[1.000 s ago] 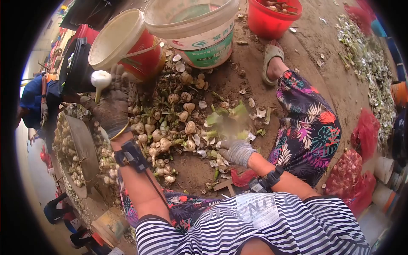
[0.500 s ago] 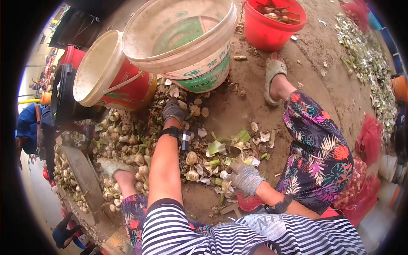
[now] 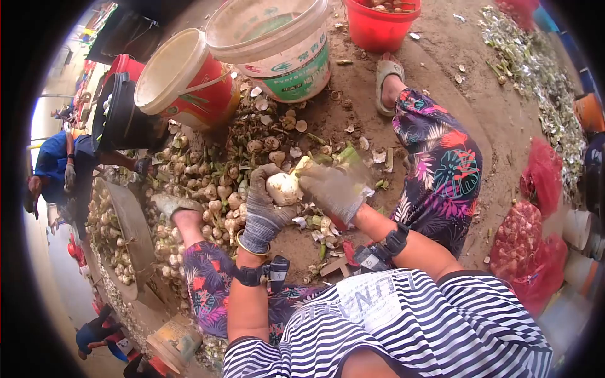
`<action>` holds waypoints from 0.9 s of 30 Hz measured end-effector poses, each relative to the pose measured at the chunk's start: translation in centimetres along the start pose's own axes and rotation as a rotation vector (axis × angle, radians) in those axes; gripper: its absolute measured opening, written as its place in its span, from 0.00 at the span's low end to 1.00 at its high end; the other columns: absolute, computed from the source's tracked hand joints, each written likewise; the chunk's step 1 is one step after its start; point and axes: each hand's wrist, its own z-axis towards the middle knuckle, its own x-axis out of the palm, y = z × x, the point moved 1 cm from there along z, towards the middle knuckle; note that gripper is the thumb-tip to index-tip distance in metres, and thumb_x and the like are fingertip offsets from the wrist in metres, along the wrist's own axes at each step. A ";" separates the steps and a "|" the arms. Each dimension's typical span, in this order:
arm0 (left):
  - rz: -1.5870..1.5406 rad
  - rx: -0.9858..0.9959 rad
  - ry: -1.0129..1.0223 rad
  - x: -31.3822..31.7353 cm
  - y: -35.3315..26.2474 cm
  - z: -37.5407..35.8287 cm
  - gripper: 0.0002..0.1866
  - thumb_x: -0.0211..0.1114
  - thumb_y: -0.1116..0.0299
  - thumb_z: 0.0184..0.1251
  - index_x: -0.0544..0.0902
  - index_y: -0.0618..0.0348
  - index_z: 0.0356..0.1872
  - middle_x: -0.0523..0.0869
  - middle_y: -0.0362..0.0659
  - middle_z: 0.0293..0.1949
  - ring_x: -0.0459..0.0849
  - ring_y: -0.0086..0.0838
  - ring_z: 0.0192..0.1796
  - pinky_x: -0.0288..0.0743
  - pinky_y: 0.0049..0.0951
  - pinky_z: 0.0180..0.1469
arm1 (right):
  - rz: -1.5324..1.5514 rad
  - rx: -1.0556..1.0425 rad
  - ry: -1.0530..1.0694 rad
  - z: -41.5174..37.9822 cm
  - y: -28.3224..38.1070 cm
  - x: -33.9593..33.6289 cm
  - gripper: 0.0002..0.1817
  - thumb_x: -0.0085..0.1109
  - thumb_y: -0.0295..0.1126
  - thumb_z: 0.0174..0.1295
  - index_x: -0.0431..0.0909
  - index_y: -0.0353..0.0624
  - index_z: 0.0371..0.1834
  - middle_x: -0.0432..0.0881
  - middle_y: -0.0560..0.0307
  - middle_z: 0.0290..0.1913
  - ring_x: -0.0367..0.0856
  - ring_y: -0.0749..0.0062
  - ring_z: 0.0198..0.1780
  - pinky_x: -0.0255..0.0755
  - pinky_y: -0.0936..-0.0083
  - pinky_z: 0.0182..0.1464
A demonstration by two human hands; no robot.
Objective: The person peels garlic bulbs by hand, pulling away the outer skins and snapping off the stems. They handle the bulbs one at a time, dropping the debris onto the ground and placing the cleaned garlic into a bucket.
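Note:
A large pale garlic bulb [image 3: 283,189] rests in my gloved left hand [image 3: 261,211], whose fingers and thumb wrap round its left and lower sides. Its short yellowish-green stem [image 3: 304,165] points up and right. Against the right side of the bulb and stem is my gloved right hand [image 3: 337,189], smeared by motion; its fingers and anything in them cannot be made out. Left of my hands spreads a heap of garlic bulbs [image 3: 214,192] with stems and roots. Cut stems and peeled skins [image 3: 324,230] lie on the ground below my right hand.
Beyond the heap stand a white-and-green bucket [image 3: 290,72], a red bucket with a pale rim [image 3: 205,94], a black bucket [image 3: 120,120] and a red tub [image 3: 378,28]. Red net bags [image 3: 517,246] lie right. A co-worker in blue [image 3: 53,160] is at the left.
My left hand has come back from the heap with a garlic bulb in it. My right hand has risen from the scraps to meet it. The view has shifted.

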 end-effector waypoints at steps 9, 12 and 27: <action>-0.203 -0.016 0.052 1.0 -1.0 -1.1 0.31 0.68 0.80 0.40 0.66 0.56 0.50 0.73 0.40 0.41 0.75 0.25 0.43 0.73 0.25 0.46 | -0.417 -0.467 0.249 -2.5 -2.0 -2.6 0.11 0.55 0.29 0.48 0.74 0.45 0.36 0.73 0.54 0.43 0.74 0.58 0.46 0.71 0.65 0.47; -0.781 -0.251 -0.122 0.6 -3.2 -0.5 0.33 0.69 0.80 0.39 0.66 0.55 0.51 0.74 0.40 0.40 0.75 0.25 0.43 0.74 0.26 0.47 | -0.378 -0.659 0.189 -2.7 -5.6 -1.6 0.12 0.53 0.30 0.47 0.74 0.46 0.37 0.72 0.55 0.41 0.74 0.62 0.44 0.72 0.70 0.43; -0.909 -0.919 0.445 1.5 2.4 -0.8 0.36 0.52 0.33 0.54 0.73 0.57 0.50 0.79 0.47 0.41 0.80 0.35 0.43 0.79 0.35 0.39 | 0.234 0.135 -0.044 0.0 -3.8 -0.8 0.14 0.53 0.30 0.45 0.78 0.38 0.36 0.79 0.50 0.23 0.78 0.71 0.24 0.72 0.76 0.27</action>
